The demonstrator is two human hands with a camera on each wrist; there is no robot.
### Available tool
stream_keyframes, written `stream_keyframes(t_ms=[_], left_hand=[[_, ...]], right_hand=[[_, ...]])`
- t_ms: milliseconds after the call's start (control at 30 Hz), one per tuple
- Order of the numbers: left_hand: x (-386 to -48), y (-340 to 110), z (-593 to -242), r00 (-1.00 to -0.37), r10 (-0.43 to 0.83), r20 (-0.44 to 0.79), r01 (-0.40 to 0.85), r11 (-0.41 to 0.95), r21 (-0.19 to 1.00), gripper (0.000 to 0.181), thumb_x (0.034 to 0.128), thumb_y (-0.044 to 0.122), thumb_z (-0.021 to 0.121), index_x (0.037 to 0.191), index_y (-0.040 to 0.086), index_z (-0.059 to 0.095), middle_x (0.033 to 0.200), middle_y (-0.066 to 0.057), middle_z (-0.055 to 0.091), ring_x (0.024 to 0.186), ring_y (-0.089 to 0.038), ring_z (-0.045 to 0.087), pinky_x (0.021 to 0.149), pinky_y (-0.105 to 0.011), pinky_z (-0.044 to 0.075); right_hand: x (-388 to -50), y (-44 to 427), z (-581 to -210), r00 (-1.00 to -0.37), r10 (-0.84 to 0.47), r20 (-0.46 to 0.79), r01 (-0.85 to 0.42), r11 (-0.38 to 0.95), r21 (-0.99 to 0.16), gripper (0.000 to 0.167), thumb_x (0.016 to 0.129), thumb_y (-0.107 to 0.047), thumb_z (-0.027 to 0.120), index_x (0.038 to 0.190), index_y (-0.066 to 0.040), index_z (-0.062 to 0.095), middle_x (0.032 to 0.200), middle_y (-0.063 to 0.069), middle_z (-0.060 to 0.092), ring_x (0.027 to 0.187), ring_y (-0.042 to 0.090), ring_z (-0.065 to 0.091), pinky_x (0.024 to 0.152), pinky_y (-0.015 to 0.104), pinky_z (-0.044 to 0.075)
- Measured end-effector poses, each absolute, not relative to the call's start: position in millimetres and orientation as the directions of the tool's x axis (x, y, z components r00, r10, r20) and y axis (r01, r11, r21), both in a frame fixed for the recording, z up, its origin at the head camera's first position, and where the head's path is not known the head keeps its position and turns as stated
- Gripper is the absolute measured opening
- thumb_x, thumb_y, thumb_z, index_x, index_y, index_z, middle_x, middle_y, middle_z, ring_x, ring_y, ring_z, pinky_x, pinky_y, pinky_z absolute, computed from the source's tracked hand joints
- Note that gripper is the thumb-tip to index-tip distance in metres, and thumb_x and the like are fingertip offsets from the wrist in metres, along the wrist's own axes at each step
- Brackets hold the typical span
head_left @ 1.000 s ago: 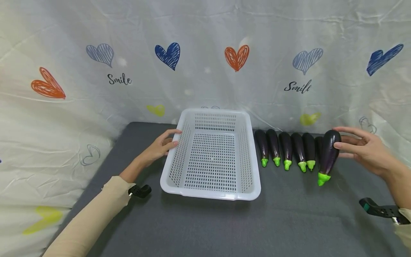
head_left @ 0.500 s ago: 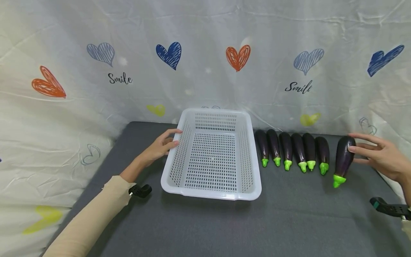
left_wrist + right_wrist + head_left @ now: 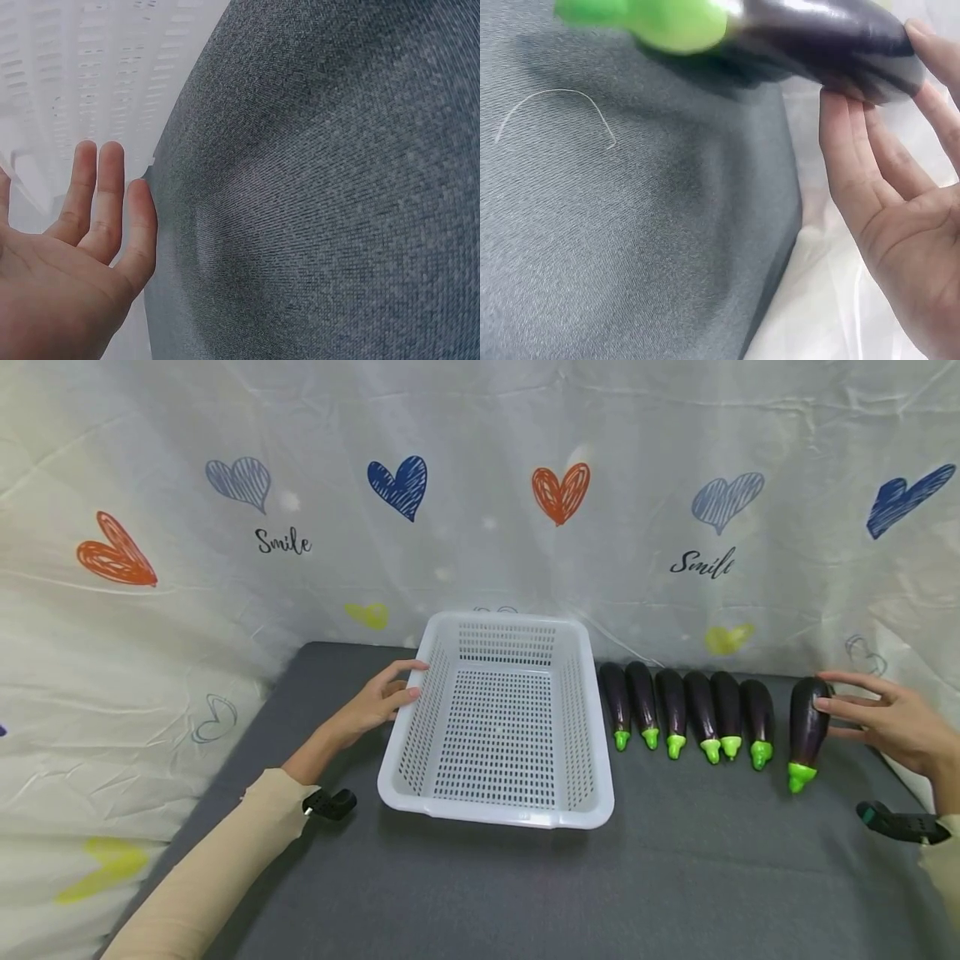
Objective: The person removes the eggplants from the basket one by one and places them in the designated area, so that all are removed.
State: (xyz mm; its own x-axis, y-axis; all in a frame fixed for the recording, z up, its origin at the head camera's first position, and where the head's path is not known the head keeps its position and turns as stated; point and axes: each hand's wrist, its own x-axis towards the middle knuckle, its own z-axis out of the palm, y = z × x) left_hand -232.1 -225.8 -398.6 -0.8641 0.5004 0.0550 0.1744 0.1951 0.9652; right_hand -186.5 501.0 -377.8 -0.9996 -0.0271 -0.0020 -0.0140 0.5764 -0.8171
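My right hand (image 3: 892, 718) pinches an eggplant (image 3: 808, 727) by its thick dark end, thumb on one side and fingers on the other. Its bright green stem end (image 3: 679, 22) points toward me in the head view. Whether this eggplant touches the table, I cannot tell. To its left lie several more eggplants (image 3: 701, 714) in a row, stems toward me. My left hand (image 3: 375, 700) holds the left rim of a white perforated plastic basket (image 3: 495, 818). In the left wrist view its fingers (image 3: 111, 195) lie along the basket's outer wall; the thumb is mostly cut off.
A dark grey cloth (image 3: 480, 893) covers the table. Behind it and at the left hangs a pale curtain (image 3: 480, 552) printed with hearts and the word "Smile". A gap separates the held eggplant from the row. The basket stands directly left of the row.
My right hand has carried the eggplant rightward, away from the end of the row, uncovering the last one there. Over the latest half second it has barely moved. The left hand stays on the basket.
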Motion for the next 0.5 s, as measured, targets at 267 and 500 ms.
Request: stream_keyframes(t_ms=[267,500], left_hand=[[-233.2,-225.6,-398.9,-0.860,0.507,0.057,0.171,0.182,0.968,0.052,0.1074,0.016,0.055,0.155,0.016,0.034,0.134,-0.025,0.054,0.110,-0.034,0.062,0.086,-0.048,0.054],[-232.7,-225.6,-398.6,-0.860,0.508,0.057,0.168,0.175,0.970,0.052,0.1068,0.016,0.056,0.154,0.016,0.035,0.132,-0.024,0.055,0.109,-0.034,0.062,0.086,-0.049,0.054]], right_hand=[[-194.7,507.4,-385.3,-1.000,-0.009,-0.024,0.015,0.559,-0.829,0.059,0.104,-0.021,0.063,0.157,-0.025,0.038,0.143,-0.007,0.039,0.095,-0.016,0.050,0.071,0.015,0.051],[-202.7,511.0,-390.1,-0.998,0.028,-0.055,0.061,0.562,-0.825,0.057,0.103,-0.024,0.065,0.154,-0.027,0.040,0.128,-0.012,0.040,0.089,-0.015,0.050,0.068,0.018,0.052]])
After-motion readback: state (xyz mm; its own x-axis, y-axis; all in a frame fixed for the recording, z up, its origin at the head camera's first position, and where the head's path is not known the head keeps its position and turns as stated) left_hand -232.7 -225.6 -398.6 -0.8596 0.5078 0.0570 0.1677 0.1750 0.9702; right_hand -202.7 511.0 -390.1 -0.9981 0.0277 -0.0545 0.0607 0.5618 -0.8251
